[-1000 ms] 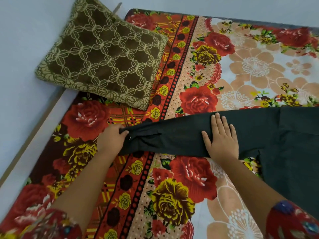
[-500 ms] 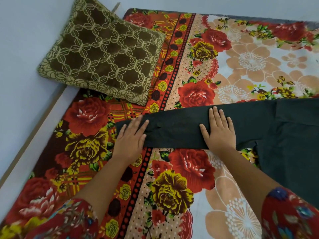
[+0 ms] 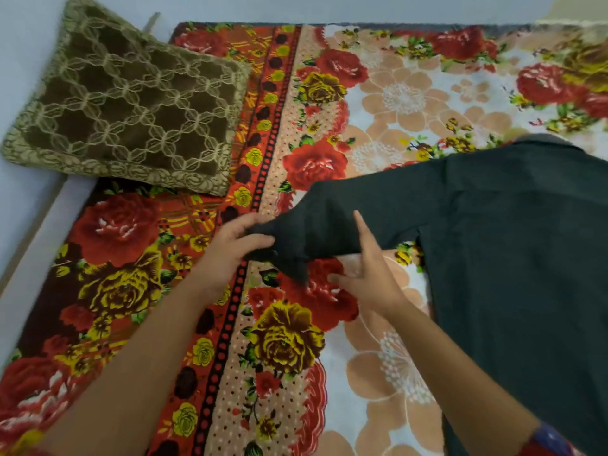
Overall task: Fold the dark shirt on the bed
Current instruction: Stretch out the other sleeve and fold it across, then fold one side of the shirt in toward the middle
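Bed point(image 3: 411, 406): 1, covered by a floral sheet of red and yellow roses with a red dotted border band. Its far edge meets the pale wall at the top of view. Its left edge runs diagonally down beside a pale strip. Bare sheet lies open on the near side between the 2 forearms, and also on the far side beyond the shirt.

Dark shirt point(image 3: 513, 245): 1, dark green-black. The body lies flat on the right half of the bed and runs out of view at the right and bottom edges. The collar point(image 3: 546, 140) points to the far side. 1 sleeve point(image 3: 388, 205) reaches left from the body toward the border band, with its end bunched and a fold drooping onto a red rose.

Cushion point(image 3: 131, 106): 1, olive-brown velvet with a gold lattice pattern. It sits at the far left corner, overhanging the left edge of the sheet, well apart from the shirt.

Hands: 2, both at the sleeve end.
- Left hand point(image 3: 230, 248) grips the sleeve's tip, with the thumb below and the fingers curled over the cloth.
- Right hand point(image 3: 368, 278) is at the sleeve's near edge, with the index finger straight up across the cloth and the thumb pointing left. Motion blur hides the other fingers, so I cannot tell whether this hand holds the sleeve or only touches it.
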